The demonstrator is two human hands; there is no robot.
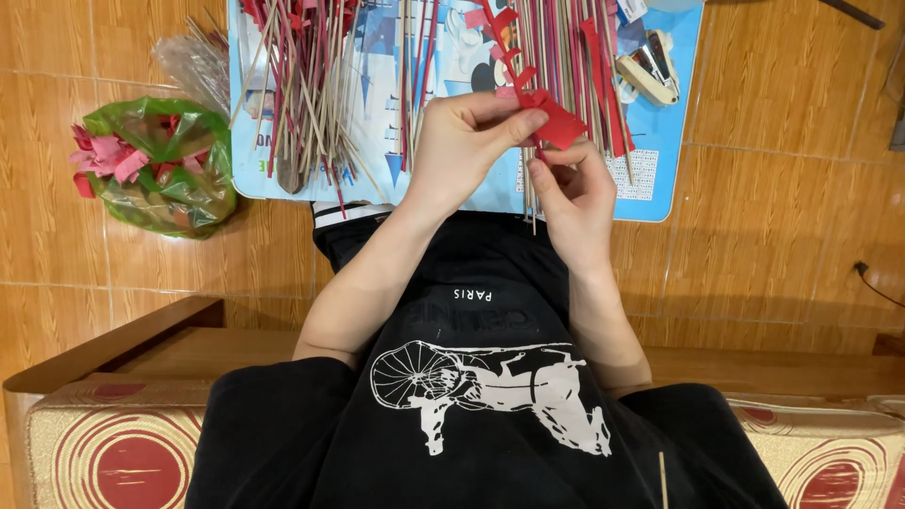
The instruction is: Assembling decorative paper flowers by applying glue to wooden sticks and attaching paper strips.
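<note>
Left hand [467, 141]: we are pinching a red paper strip [556, 123] shut between thumb and fingers.
Right hand [575, 184]: just below that pinch, we are clamping the thin bamboo stick [533, 212].
Handling: seemingly light, tearable paper; we are judging the folded end safest.

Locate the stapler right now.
In the head view, the cream stapler lies at upper right on the blue mat, just right of the red-wrapped sticks, beyond the right hand.

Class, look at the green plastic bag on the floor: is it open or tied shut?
Open. The green plastic bag gapes at its top, with pink and red paper scraps spilling from the mouth.
</note>
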